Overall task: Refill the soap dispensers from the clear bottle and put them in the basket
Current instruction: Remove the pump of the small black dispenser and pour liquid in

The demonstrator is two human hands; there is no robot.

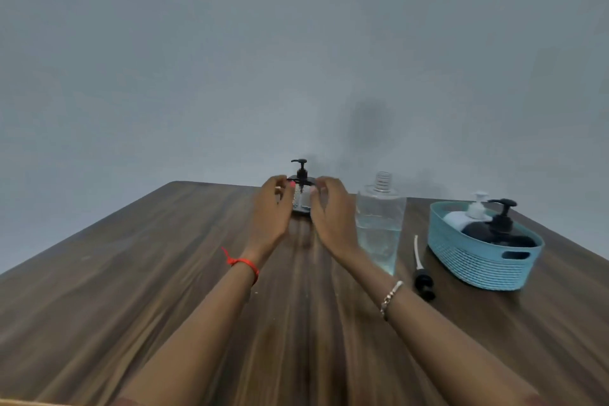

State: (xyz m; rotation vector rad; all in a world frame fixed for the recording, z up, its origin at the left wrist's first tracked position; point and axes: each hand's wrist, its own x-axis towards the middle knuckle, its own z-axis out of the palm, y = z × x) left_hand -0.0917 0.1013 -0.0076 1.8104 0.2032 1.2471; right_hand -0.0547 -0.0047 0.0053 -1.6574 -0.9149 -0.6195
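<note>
A small clear soap dispenser (301,196) with a black pump top stands upright at the far middle of the wooden table (164,273). My left hand (272,208) curls round its left side and my right hand (331,211), slightly blurred, curls round its right side. The clear bottle (379,227) stands just right of my right hand, uncapped and about half full of liquid. The teal basket (478,265) at the right holds a white dispenser (474,211) and a black dispenser (501,229).
A loose black pump head with a long white tube (422,278) lies on the table between the clear bottle and the basket. A plain wall rises right behind the table's far edge.
</note>
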